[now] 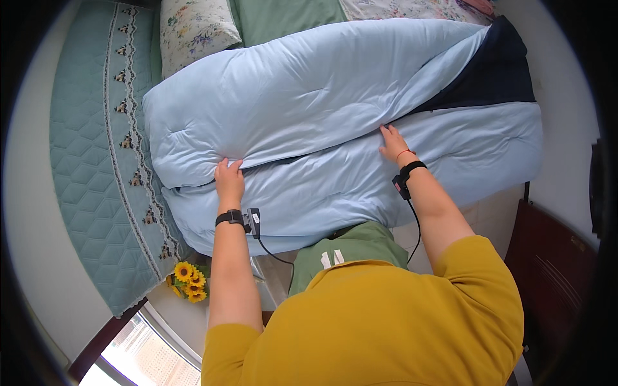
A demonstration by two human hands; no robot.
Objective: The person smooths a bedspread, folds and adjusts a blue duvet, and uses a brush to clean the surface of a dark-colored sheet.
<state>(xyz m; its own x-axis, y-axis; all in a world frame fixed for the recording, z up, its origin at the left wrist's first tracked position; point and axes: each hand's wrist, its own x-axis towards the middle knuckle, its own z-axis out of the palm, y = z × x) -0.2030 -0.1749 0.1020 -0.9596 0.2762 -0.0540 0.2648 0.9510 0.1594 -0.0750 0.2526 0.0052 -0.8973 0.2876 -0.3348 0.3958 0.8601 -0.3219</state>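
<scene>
A light blue quilt with a dark navy underside lies folded across the bed in front of me. Its upper layer meets the lower layer along a slanting seam, where a thin dark strip shows. My left hand grips the upper layer's edge toward the left, and the cloth wrinkles around its fingers. Farther right, my right hand rests on the lower layer with thumb and fingers apart, its fingertips touching the same edge. Each wrist wears a black strap with a small cabled device.
A floral pillow and a green sheet lie beyond the quilt. Left is a quilted teal cover with lace trim. Artificial sunflowers stand near the window. A dark red wooden panel is at right.
</scene>
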